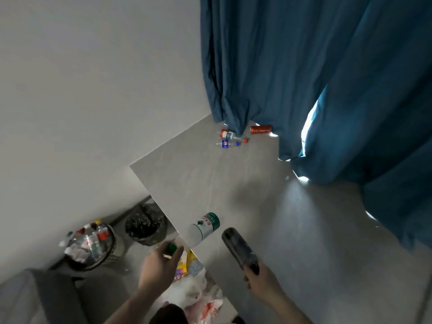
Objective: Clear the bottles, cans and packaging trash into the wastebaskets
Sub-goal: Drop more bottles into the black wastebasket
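Both forearms reach forward over the grey worktop (233,183). The left hand (159,265) pinches the green cap of a clear bottle (203,228); the right hand (261,281) grips a dark bottle (238,249) by its neck, pointing away beside it.

Dim overall, lit by daylight through a gap in the blue curtain (327,78), blown out white there. Pale glare across the floor (304,218) below it. Soft, smeared detail throughout; strong wide-angle bending at the edges, walls slanting.
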Demonstrator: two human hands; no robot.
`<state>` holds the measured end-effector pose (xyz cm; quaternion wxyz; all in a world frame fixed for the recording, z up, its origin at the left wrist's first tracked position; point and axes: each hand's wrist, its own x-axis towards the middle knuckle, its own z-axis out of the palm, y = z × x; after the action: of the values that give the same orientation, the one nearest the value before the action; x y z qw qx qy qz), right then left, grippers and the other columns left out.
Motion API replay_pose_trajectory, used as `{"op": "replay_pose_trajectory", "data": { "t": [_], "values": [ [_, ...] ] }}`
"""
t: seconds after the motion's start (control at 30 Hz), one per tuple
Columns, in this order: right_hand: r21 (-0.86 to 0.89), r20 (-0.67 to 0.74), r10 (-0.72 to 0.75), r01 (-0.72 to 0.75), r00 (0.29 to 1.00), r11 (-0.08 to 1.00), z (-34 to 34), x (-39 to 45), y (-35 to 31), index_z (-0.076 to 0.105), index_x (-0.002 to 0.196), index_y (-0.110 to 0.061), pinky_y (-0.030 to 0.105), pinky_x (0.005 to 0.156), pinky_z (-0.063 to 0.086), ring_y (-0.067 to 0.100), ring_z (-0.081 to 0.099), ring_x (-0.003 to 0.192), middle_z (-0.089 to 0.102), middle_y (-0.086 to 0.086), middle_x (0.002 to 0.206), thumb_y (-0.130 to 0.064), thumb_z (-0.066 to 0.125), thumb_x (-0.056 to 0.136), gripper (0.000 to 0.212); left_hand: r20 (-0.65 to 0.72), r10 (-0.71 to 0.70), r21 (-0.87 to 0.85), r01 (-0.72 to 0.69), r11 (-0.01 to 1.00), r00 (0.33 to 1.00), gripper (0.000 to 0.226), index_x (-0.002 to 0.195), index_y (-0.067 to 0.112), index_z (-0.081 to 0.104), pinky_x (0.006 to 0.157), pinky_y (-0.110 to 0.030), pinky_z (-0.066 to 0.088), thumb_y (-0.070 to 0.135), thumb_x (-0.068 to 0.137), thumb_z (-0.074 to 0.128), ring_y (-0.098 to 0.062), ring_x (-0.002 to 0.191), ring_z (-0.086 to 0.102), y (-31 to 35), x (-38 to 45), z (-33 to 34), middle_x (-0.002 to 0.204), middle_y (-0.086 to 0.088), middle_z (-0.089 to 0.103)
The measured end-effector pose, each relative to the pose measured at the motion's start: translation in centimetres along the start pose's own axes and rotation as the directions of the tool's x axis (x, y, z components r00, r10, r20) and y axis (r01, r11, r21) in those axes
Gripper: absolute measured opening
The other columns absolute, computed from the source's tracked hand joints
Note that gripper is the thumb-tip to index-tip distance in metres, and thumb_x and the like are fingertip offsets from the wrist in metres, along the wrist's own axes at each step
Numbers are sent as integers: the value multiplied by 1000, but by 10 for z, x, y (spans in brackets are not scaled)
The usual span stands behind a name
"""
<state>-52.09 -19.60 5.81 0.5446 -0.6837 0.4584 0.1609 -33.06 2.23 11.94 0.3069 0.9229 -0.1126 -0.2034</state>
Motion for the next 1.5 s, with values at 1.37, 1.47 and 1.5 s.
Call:
{"op": "replay_pose_trajectory", "data": {
  "t": [1.37,1.47,1.5],
  "values": [
    [-293,-165,-215,160,962,943,395,-58,-278,49,108,-22,38,77,51,33,65,94,60,4,91,-43,66,93,31,-178,-253,-25,253,967,951,30,108,23,70,86,-30,44,14,79,72,-20,93,58,-438,85,-335,102,3,54],
    [-289,-166,-219,165,962,943,410,-43,-291,50,107,-23,39,77,51,33,66,95,64,4,92,-45,65,93,30,-174,-280,-27,280,960,944,31,108,21,71,86,-30,44,14,78,73,-25,98,61,-455,120,-353,102,1,55],
    [-288,-161,-213,161,964,944,414,-37,-297,49,106,-23,39,77,52,33,66,94,66,4,94,-45,64,93,30,-159,-293,-16,295,955,943,32,109,20,71,86,-31,45,14,78,73,-26,100,61,-462,133,-358,103,0,57]
  ]
}}
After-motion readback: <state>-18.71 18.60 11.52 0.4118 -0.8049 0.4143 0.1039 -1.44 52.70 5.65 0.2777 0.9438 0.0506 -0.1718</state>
